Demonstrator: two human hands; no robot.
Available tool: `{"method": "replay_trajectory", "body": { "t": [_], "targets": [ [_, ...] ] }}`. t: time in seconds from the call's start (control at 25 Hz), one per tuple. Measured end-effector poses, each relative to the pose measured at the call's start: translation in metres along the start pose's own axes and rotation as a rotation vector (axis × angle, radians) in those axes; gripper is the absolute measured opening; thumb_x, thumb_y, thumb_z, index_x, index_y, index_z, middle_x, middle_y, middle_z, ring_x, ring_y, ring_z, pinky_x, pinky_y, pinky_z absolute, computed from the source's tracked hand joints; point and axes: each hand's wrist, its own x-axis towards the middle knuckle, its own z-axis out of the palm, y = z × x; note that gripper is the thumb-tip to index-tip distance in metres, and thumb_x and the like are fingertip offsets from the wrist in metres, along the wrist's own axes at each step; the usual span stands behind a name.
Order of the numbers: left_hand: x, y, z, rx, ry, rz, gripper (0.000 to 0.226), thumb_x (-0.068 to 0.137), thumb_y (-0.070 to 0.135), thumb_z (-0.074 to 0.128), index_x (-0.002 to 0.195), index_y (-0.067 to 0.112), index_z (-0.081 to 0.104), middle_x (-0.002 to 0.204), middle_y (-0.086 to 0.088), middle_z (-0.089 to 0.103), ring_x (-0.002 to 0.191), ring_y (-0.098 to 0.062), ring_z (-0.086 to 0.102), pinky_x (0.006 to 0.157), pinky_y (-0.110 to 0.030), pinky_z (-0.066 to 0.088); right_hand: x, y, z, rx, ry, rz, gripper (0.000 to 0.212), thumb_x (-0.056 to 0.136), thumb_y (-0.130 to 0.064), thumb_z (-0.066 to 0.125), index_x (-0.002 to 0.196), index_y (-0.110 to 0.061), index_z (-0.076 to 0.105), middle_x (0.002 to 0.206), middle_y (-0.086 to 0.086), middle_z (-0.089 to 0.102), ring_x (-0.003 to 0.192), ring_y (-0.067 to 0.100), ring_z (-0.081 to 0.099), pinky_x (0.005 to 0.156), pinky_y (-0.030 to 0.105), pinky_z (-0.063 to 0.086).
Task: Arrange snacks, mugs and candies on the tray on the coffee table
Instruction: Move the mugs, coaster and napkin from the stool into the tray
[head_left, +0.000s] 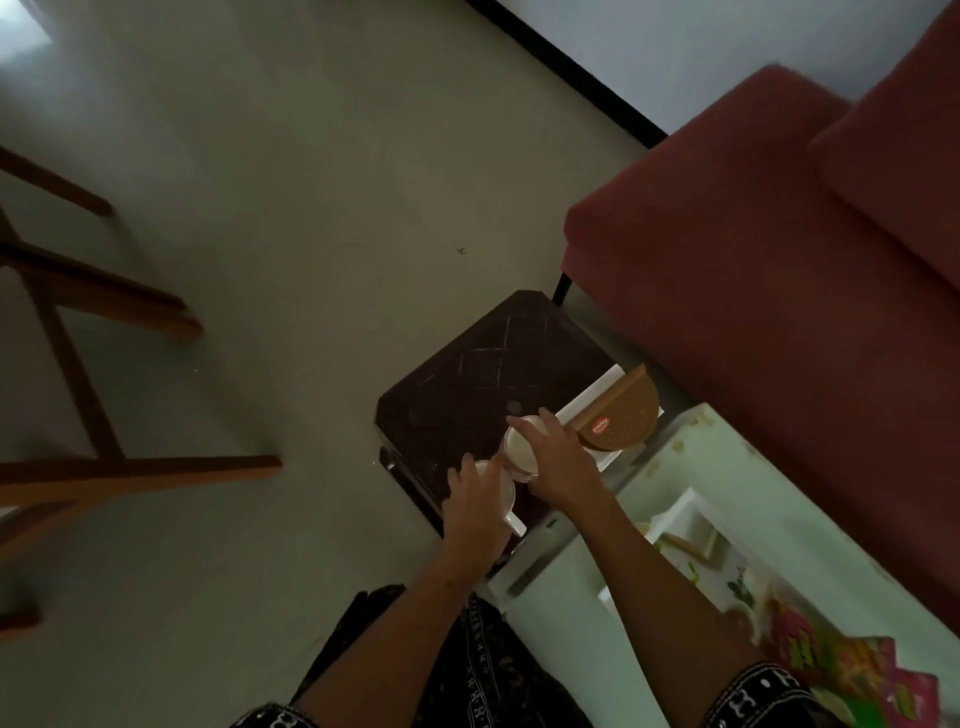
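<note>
Two white mugs stand on a dark brown stool (467, 374) beside the coffee table. My left hand (475, 506) is closed over the nearer mug (511, 512), whose handle points toward me. My right hand (558, 460) grips the farther mug (519, 447) from the side. A brown half-round snack box (621, 418) lies on a white tray (589, 400) at the stool's far right. Bright pink and green snack packets (841, 660) lie on the pale green coffee table (810, 499) at lower right.
A red sofa (779, 249) runs along the right, close to the coffee table. Wooden chair legs (104, 312) stand on the pale floor at left. A white open box (685, 525) with small items sits on the coffee table.
</note>
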Motion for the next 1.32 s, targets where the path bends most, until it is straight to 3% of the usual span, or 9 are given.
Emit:
{"method": "replay_trajectory", "body": {
  "t": [0.28, 0.48, 0.6, 0.72, 1.0, 1.16, 1.32],
  "targets": [
    [0.012, -0.009, 0.008, 0.009, 0.049, 0.025, 0.080, 0.071, 0.013, 0.073, 0.135, 0.029, 0.028, 0.131, -0.004, 0.035, 0.114, -0.025, 0.041, 0.090, -0.035, 0.047, 0.011, 0.006, 0.015, 0.047, 0.045, 0.022, 0.071, 0.075, -0.037, 0.072, 0.135, -0.042, 0.034, 0.148, 0.003, 0.029, 0.127, 0.030, 0.042, 0.092, 0.042, 0.050],
    [-0.011, 0.002, 0.007, 0.025, 0.081, -0.003, 0.083, 0.066, 0.019, 0.078, 0.134, 0.026, 0.031, 0.128, -0.005, 0.039, 0.109, -0.025, 0.045, 0.088, -0.035, 0.047, -0.016, 0.020, -0.004, 0.096, 0.087, -0.012, 0.087, 0.058, -0.025, 0.081, 0.133, -0.035, 0.038, 0.135, 0.001, 0.043, 0.119, 0.024, 0.049, 0.090, 0.041, 0.050],
    [-0.042, 0.022, 0.020, 0.034, 0.095, 0.004, 0.084, 0.063, 0.020, 0.080, 0.133, 0.025, 0.033, 0.127, -0.007, 0.040, 0.109, -0.027, 0.047, 0.088, -0.036, 0.047, -0.056, 0.042, -0.018, 0.099, 0.127, -0.019, 0.087, 0.058, -0.028, 0.082, 0.132, -0.039, 0.038, 0.137, 0.000, 0.044, 0.121, 0.023, 0.049, 0.093, 0.042, 0.049],
    [-0.075, 0.048, 0.045, 0.010, 0.083, 0.001, 0.085, 0.060, 0.020, 0.081, 0.131, 0.026, 0.034, 0.125, -0.007, 0.041, 0.109, -0.029, 0.047, 0.087, -0.038, 0.047, -0.102, 0.072, -0.028, 0.085, 0.132, -0.022, 0.079, 0.062, -0.034, 0.079, 0.131, -0.040, 0.040, 0.135, -0.001, 0.044, 0.116, 0.025, 0.053, 0.092, 0.041, 0.049],
    [-0.117, 0.112, 0.121, -0.003, 0.013, 0.048, 0.081, 0.059, 0.020, 0.080, 0.128, 0.025, 0.037, 0.124, -0.008, 0.042, 0.110, -0.030, 0.048, 0.084, -0.038, 0.048, -0.177, 0.173, -0.023, 0.031, 0.068, 0.056, 0.086, 0.057, -0.026, 0.082, 0.131, -0.038, 0.041, 0.128, 0.001, 0.047, 0.110, 0.026, 0.056, 0.086, 0.036, 0.047],
    [-0.117, 0.143, 0.167, 0.011, -0.045, 0.094, 0.078, 0.063, 0.019, 0.078, 0.127, 0.024, 0.034, 0.124, -0.008, 0.041, 0.106, -0.027, 0.049, 0.085, -0.036, 0.049, -0.187, 0.229, -0.006, 0.020, 0.037, 0.121, 0.085, 0.058, -0.027, 0.081, 0.132, -0.039, 0.040, 0.130, -0.001, 0.046, 0.111, 0.023, 0.056, 0.088, 0.034, 0.046],
    [-0.104, 0.166, 0.211, 0.073, -0.107, 0.137, 0.075, 0.070, 0.017, 0.075, 0.131, 0.021, 0.031, 0.132, -0.012, 0.038, 0.115, -0.030, 0.045, 0.091, -0.039, 0.049, -0.182, 0.280, 0.019, 0.029, -0.017, 0.167, 0.086, 0.058, -0.026, 0.082, 0.132, -0.039, 0.040, 0.131, 0.000, 0.045, 0.111, 0.025, 0.056, 0.090, 0.036, 0.049]
  ]
}}
